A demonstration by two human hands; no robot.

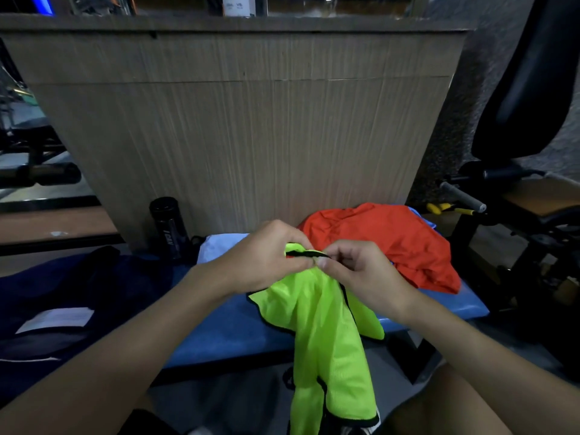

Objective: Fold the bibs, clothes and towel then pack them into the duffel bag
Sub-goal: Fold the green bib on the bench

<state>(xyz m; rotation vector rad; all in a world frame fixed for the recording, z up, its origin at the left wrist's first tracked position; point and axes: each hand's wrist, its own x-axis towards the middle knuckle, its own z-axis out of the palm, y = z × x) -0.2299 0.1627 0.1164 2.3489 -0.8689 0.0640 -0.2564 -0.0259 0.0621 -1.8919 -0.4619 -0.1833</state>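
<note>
Fingers (pixel 305 262) of left hand (pixel 266 255), right hand (pixel 357 271) pinching green bib (pixel 326 324) hem, bib hanging below

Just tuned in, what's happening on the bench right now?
A person pinches the black-trimmed top edge of a neon green bib with the left hand and right hand, its lower part hanging off the blue bench. An orange garment lies crumpled on the bench's right; a dark blue bag sits left.
</note>
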